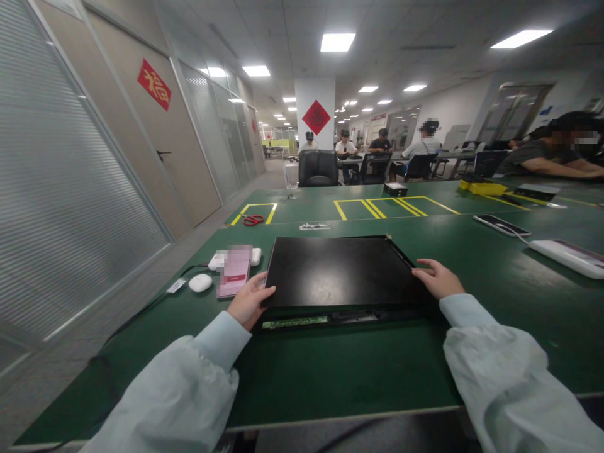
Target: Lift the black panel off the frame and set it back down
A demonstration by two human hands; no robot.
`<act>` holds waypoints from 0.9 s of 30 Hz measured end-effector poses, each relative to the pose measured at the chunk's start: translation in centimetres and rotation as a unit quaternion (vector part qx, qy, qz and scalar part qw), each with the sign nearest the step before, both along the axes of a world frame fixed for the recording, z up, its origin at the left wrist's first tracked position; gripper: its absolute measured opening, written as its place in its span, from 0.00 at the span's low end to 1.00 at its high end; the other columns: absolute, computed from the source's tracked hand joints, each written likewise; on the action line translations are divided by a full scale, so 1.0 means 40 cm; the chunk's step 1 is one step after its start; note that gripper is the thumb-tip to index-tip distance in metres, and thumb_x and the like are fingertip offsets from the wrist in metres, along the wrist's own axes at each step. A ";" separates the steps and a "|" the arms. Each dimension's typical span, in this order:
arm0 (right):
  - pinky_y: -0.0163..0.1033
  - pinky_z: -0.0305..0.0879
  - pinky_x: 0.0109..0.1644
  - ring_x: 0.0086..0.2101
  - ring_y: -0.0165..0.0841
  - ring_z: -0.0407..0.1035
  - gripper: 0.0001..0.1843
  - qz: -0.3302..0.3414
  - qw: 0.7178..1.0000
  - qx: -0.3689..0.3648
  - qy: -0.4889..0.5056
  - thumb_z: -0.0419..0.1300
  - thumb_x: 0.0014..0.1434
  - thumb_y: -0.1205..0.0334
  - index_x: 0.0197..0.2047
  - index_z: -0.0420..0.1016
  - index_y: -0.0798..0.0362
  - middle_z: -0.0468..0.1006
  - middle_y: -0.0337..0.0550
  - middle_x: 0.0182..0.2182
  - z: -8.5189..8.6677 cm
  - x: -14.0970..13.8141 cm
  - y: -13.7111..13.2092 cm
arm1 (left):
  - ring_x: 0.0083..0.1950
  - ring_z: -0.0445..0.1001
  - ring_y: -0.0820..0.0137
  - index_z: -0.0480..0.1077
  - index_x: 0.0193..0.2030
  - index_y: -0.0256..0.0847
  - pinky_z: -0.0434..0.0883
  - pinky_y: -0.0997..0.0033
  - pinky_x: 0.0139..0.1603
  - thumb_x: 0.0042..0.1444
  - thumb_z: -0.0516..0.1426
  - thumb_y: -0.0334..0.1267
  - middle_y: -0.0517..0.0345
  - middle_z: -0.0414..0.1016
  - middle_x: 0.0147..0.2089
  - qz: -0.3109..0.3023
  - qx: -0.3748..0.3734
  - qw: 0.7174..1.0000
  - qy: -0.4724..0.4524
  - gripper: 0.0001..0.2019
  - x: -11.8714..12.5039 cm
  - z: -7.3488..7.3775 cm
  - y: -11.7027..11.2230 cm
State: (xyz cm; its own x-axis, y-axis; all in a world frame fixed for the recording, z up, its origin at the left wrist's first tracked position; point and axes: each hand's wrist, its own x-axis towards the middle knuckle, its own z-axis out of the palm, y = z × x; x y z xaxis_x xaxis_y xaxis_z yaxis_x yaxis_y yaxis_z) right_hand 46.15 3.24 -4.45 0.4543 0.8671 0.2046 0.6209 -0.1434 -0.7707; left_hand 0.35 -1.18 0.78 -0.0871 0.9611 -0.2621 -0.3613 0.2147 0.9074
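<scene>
A flat black panel [342,270] lies in front of me on the green table [330,371]. A strip of green circuit board [295,323] shows along its near edge. My left hand [248,302] holds the panel's near left corner, fingers curled at the edge. My right hand [436,279] rests on the right edge, fingers bent against it. Both arms are in pale sleeves.
Left of the panel lie a pink phone [234,270], a white charger [255,256] and a white mouse [201,282] with a cable. Red scissors [253,219] lie farther back. A phone [501,224] and a white device [569,257] lie to the right. People sit at the far tables.
</scene>
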 end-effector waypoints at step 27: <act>0.50 0.67 0.54 0.44 0.46 0.77 0.15 0.001 1.000 -0.014 -0.005 0.63 0.45 0.55 0.39 0.76 0.47 0.84 0.42 0.34 0.011 -0.009 -0.001 | 0.68 0.61 0.45 0.74 0.32 0.41 0.55 0.51 0.70 0.32 0.69 0.32 0.44 0.66 0.60 0.018 0.098 0.934 0.342 0.16 -0.045 -0.046 0.045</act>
State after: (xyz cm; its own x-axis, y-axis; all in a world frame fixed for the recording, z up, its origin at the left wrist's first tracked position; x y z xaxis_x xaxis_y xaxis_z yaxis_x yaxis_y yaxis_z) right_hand 45.80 3.19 -4.00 0.4512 0.8732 0.1842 0.6286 -0.1644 -0.7601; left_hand -1.47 0.61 -1.07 -0.2025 0.9782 0.0468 0.3145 0.0196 0.9491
